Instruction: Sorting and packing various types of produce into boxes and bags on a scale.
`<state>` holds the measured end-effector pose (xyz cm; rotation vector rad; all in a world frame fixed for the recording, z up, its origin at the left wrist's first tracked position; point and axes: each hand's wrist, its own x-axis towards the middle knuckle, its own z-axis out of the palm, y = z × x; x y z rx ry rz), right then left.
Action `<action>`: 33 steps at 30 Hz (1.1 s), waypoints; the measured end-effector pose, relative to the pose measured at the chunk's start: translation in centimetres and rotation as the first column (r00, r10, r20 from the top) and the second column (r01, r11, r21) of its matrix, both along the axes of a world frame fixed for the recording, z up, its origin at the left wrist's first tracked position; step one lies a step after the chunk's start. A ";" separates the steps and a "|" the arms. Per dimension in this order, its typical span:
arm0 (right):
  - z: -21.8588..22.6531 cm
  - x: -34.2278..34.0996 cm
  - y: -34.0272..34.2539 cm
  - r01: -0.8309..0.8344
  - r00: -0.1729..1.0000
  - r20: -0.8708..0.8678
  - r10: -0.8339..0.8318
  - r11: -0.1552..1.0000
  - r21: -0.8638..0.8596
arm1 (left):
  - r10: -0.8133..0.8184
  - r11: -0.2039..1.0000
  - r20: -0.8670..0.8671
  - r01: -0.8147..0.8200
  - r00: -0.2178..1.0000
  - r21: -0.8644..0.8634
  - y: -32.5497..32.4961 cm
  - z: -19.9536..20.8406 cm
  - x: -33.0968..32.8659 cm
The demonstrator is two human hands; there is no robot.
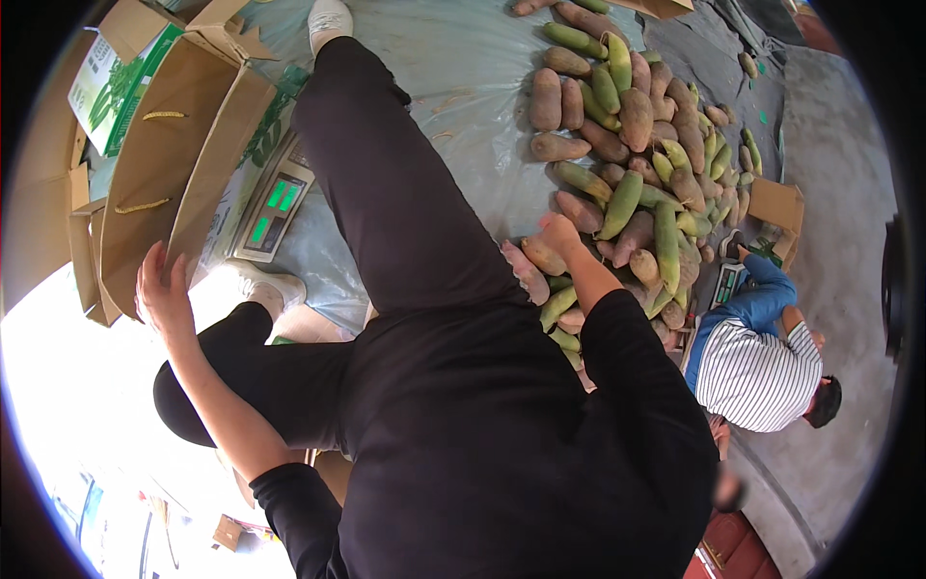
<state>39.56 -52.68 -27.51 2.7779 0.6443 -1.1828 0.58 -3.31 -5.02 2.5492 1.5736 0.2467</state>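
Right hand (pixel 558 231) at vegetables (pixel 622 205), left hand (pixel 166 299) — unclenched — by carton (pixel 159 164)

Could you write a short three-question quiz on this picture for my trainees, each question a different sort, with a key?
1. Multiple choice. Which of the camera wearer's hands is at the vegetable pile?
A) left only
B) right only
C) both

2. True or false. The scale beside the large cardboard carton has a lit green display.

3. Short answer. Which two main colours of vegetable are mixed in the pile?

Key
1. B: the right hand is there, while the left hand is by the carton.
2. True.
3. Green and reddish brown.
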 end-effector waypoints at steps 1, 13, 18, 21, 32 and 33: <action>0.8 0.0 -0.6 0.002 1.000 0.004 -0.002 1.000 -0.002 | 0.006 1.000 0.002 -0.006 1.000 0.007 0.0 0.0 -0.1; 15.4 7.5 -9.1 0.652 0.473 0.825 -0.310 0.752 -0.091 | -0.001 0.999 0.065 -0.002 0.998 0.045 0.5 -0.7 -1.3; 14.3 9.7 -18.7 0.754 0.588 0.689 -0.425 0.596 -0.275 | -0.014 0.998 0.022 0.013 1.000 0.067 0.0 -0.8 1.1; 16.2 7.9 -12.6 0.704 0.647 0.664 -0.375 0.629 -0.331 | 0.042 0.998 -0.084 -0.037 0.996 0.058 -1.2 1.2 0.7; 14.1 11.6 -18.5 0.758 0.611 0.542 -0.577 0.624 -0.190 | 0.081 0.995 -0.061 -0.077 0.995 0.058 -1.1 1.0 0.6; 14.3 10.7 -20.6 0.764 0.607 0.523 -0.599 0.622 -0.175 | 0.095 0.994 -0.058 -0.091 0.994 0.064 -1.2 1.0 0.6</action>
